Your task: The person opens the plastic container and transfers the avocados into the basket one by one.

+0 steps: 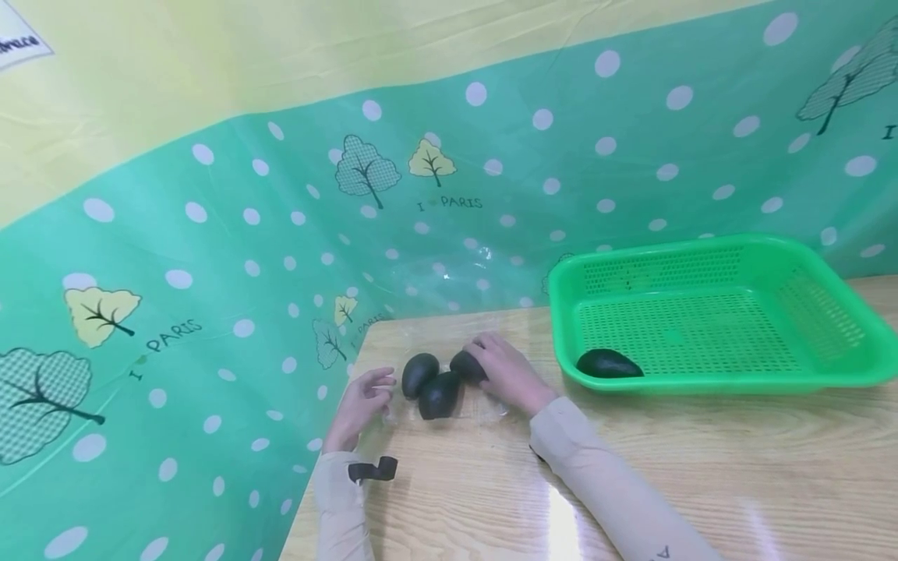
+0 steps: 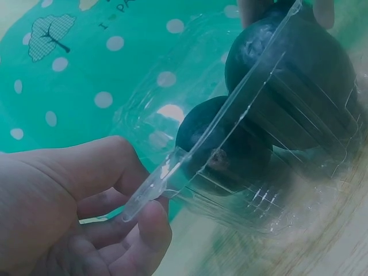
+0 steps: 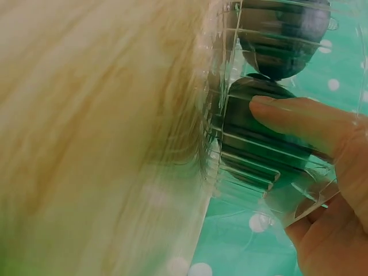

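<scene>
**Both hands on clear clamshell of avocados, lower centre of the head view**

Left hand (image 1: 361, 405) pinches the rim flange of the clear plastic container (image 2: 270, 167) between thumb and fingers; grip is on thin plastic only. Right hand (image 1: 507, 372) is curled over the right end of the pack, with its fingers (image 3: 299, 118) pressed on the ribbed wall against a dark avocado (image 3: 259, 138).

Three avocados (image 1: 438, 393) sit inside the pack on the tabletop (image 1: 701, 467), close to its left edge. A fourth avocado (image 1: 609, 364) lies in the green basket (image 1: 708, 382) at right of frame, well apart.

Risks, my read:
- The flange is flimsy, so a hard pull could make the pack pop or tear and send the fruit rolling.
- The tabletop edge is just beside the left hand, so loose fruit could go over.
- Pressing through the wall could bruise fruit.
</scene>
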Motion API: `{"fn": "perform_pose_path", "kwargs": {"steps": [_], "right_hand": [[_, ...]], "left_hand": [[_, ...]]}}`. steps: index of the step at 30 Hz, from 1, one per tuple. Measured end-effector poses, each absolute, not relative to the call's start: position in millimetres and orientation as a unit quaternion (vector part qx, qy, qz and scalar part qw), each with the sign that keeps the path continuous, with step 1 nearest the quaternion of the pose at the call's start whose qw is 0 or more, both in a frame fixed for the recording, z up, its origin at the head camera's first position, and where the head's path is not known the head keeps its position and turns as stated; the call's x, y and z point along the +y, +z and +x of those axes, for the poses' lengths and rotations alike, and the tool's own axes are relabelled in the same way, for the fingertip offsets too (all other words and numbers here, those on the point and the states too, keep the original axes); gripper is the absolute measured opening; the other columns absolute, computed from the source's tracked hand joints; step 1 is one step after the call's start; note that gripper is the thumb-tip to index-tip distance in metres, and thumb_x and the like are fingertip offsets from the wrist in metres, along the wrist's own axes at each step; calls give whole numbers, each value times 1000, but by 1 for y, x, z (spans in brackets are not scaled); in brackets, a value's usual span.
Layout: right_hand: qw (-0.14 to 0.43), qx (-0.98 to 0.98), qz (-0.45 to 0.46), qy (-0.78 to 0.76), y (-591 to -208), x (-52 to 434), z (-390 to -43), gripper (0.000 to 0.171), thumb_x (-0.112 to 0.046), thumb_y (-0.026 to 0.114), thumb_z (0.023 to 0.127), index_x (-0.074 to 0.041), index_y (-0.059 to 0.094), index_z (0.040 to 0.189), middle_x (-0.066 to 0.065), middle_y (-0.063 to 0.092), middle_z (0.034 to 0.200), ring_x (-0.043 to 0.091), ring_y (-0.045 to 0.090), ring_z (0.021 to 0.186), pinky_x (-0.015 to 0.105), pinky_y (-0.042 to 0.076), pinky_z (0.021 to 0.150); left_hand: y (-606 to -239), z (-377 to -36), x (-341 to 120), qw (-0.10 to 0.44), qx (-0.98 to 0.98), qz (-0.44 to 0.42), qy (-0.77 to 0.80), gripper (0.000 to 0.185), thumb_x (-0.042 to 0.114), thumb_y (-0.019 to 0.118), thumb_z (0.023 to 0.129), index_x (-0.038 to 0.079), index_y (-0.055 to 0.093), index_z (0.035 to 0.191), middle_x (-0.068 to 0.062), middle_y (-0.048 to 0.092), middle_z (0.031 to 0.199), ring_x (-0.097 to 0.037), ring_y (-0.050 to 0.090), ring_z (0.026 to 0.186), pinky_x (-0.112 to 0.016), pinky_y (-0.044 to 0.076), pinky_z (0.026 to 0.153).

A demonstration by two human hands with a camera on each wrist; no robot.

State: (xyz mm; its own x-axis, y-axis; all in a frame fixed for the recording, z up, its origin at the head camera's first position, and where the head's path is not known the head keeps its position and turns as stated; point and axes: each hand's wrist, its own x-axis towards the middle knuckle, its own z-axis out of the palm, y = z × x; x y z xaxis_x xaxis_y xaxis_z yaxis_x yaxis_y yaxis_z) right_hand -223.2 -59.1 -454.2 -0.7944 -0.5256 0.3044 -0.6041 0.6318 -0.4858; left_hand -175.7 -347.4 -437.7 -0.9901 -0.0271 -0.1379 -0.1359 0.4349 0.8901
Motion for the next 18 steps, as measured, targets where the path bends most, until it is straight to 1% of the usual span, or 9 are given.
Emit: {"fn": "perform_pose_path", "kwargs": {"steps": [4,8,13,15,18], "right_hand": [[69,-902,304,299,-454,-61,-222,63,0,81,74,-4,58,133,15,57,133,32,50,128,44,41,112],[72,-905,295,299,-456,-64,-223,62,-2,81,76,-4,58,134,15,57,133,32,51,127,45,41,111],[81,-902,298,301,-460,-65,-224,60,-3,80,78,-3,58,133,15,58,131,32,51,126,44,41,112],[83,-901,299,303,-460,-64,-224,60,-3,79,78,-3,57,134,15,57,132,32,50,127,44,40,112],[80,-902,299,301,-460,-63,-223,62,-5,79,79,-2,55,136,15,57,133,32,49,128,44,39,113]], "left_hand": [[-426,-170,-341,58,845,-46,529,57,-7,56,85,-5,48,141,-32,55,130,-27,61,75,-30,55,65],[-431,-172,-343,55,842,-49,534,57,-7,56,85,-4,48,142,-32,55,130,-33,62,79,-30,54,65],[-445,-178,-350,42,845,-53,530,56,-5,57,86,0,50,142,-28,57,130,-31,62,81,-27,53,63],[-448,-179,-352,39,848,-52,526,56,-4,57,86,2,51,141,-27,58,130,-29,62,80,-26,53,63],[-450,-180,-352,38,847,-52,528,55,-3,58,86,4,53,140,-26,59,129,-30,62,82,-26,53,63]]}}
